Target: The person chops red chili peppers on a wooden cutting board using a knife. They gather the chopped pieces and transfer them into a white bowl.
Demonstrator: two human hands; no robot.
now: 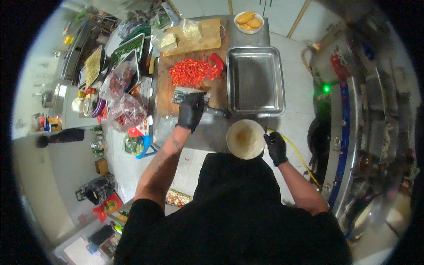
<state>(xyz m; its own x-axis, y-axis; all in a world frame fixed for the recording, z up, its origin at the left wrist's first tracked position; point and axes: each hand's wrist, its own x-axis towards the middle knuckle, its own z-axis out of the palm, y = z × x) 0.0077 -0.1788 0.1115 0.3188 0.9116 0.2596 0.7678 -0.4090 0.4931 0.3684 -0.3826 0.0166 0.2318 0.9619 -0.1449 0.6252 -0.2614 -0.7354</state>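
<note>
My left hand [191, 111], in a black glove, is over the blade of a cleaver [182, 93] that lies on the wooden cutting board [162, 99]; whether the fingers grip it cannot be made out. The handle points right. Beyond the blade lies a heap of chopped red chillies [192, 73], with a larger red pepper piece [217, 62] at its right. My right hand [276, 148], also gloved in black, holds the rim of a white bowl [246, 139] with a brownish stain inside. The bowl is tilted close to my body, at the table's front edge.
A deep steel tray [255, 81] stands right of the board. Behind it is a bowl of golden-brown food [249, 22]. A smaller board [212, 33] carries bagged pale blocks. Trays of greens [132, 48], plastic bags [124, 111] and an eggplant [98, 108] are at left; a stove [334, 142] is at right.
</note>
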